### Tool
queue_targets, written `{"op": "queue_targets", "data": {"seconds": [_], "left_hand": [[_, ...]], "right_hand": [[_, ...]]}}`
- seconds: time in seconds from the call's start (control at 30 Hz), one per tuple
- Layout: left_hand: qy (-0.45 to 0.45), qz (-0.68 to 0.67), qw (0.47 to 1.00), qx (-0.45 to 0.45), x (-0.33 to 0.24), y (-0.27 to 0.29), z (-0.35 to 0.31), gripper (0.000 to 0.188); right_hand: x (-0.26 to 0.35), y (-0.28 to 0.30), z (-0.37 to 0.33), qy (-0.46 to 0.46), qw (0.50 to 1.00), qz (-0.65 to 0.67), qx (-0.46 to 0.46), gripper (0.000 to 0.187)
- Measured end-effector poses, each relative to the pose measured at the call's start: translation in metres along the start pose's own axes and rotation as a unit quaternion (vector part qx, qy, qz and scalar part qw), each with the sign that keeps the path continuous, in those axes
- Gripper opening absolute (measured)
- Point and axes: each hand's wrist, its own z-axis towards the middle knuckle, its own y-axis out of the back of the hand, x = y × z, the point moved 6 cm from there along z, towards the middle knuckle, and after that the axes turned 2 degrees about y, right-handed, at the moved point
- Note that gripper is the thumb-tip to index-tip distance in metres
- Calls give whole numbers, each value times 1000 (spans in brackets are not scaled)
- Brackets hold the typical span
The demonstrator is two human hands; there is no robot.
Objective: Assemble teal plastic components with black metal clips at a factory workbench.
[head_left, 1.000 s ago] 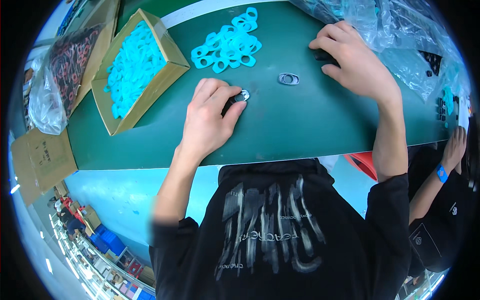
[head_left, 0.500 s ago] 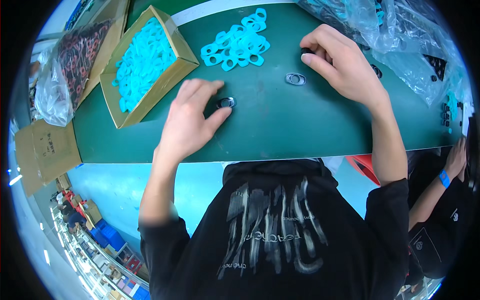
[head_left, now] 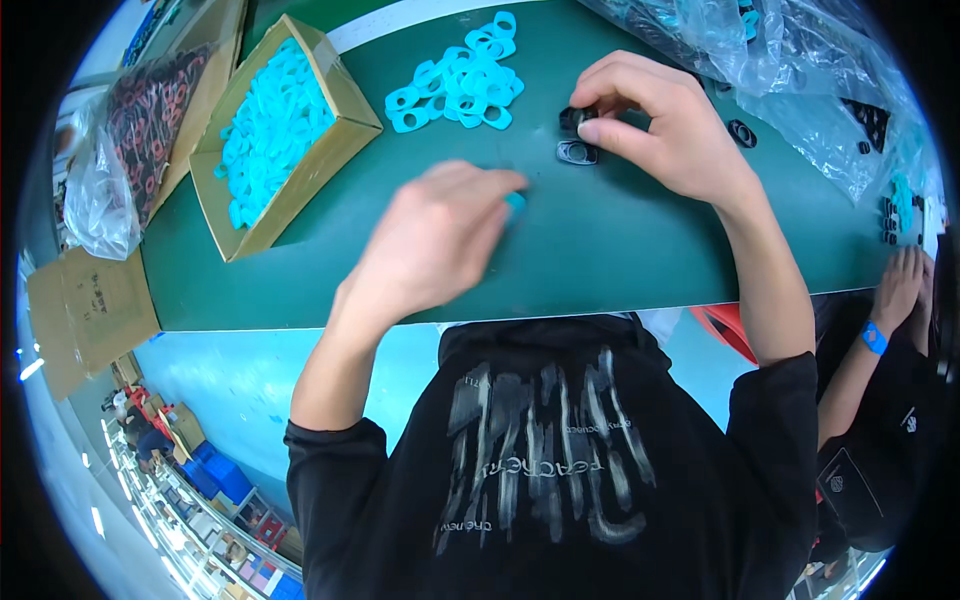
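Observation:
My left hand point(head_left: 430, 238) is blurred by motion over the middle of the green table, fingers curled. A small teal piece point(head_left: 515, 203) shows at its fingertips; the rest of what it holds is hidden. With thumb and fingers, my right hand point(head_left: 665, 128) pinches a small black part point(head_left: 576, 117). Just below that part, a black and grey oval part with a ring-shaped opening point(head_left: 577, 152) lies on the table; I cannot tell whether the two touch. Beyond my left hand is a loose pile of flat teal rings point(head_left: 465, 85).
At the left stands a cardboard box point(head_left: 310, 175) full of teal rings, beside a clear bag of dark red parts point(head_left: 150, 140). A clear plastic bag point(head_left: 800, 85) covers the far right, near a black ring point(head_left: 742, 133). A co-worker's hand point(head_left: 900, 290) rests at the right edge.
My left hand has moved right and closed; the dark ring part beside it no longer shows on the table. My right hand has brought the black part left and nearer the oval part.

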Motion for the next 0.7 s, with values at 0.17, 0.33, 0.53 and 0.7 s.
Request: {"op": "queue_targets", "data": {"seconds": [0.17, 0.33, 0.53, 0.7], "left_hand": [[-143, 77, 987, 4, -9, -21, 8, 20], [-104, 66, 989, -79, -5, -6, 2, 30], [-115, 1, 986, -120, -31, 0, 6, 38], [-60, 17, 990, -123, -10, -7, -10, 33]], "right_hand": [[8, -9, 0, 34, 998, 23, 43, 18], [17, -5, 0, 41, 999, 9, 11, 18], [21, -18, -6, -9, 992, 103, 68, 17], [-4, 29, -2, -19, 989, -143, -17, 29]]}}
